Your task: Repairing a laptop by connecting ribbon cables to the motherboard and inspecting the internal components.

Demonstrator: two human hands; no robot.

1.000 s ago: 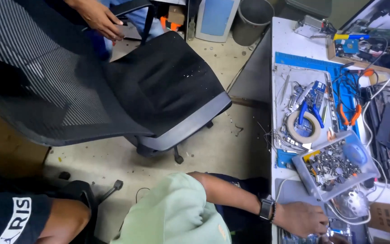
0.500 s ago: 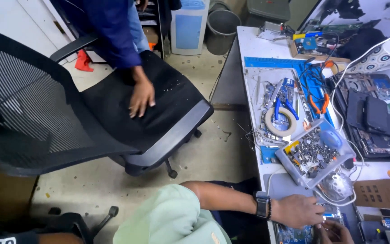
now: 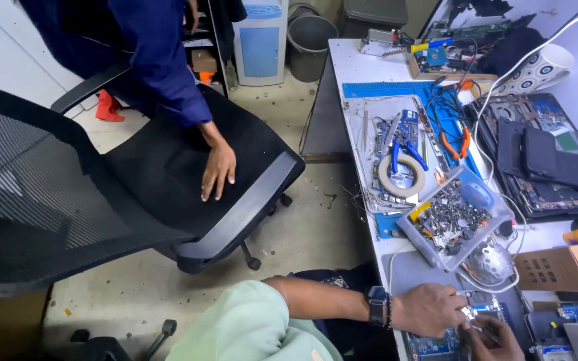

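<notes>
Brown cardboard box on desk's near-right

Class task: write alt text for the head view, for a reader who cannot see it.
Two hands, left hand and right hand, work over a small blue circuit board at the cluttered white workbench; another person in a blue sleeve presses a hand on a black mesh office chair.

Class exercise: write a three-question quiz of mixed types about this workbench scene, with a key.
1. True or false: the other person's hand rests flat on the chair seat.
2. What lies nearer the tape roll: A) parts tray, B) bucket, C) cardboard box?
3. Fill in: the left hand, with a watch at its wrist, and the right hand meet over a blue ____.

Key: 1 true; 2 A; 3 circuit board.
</notes>
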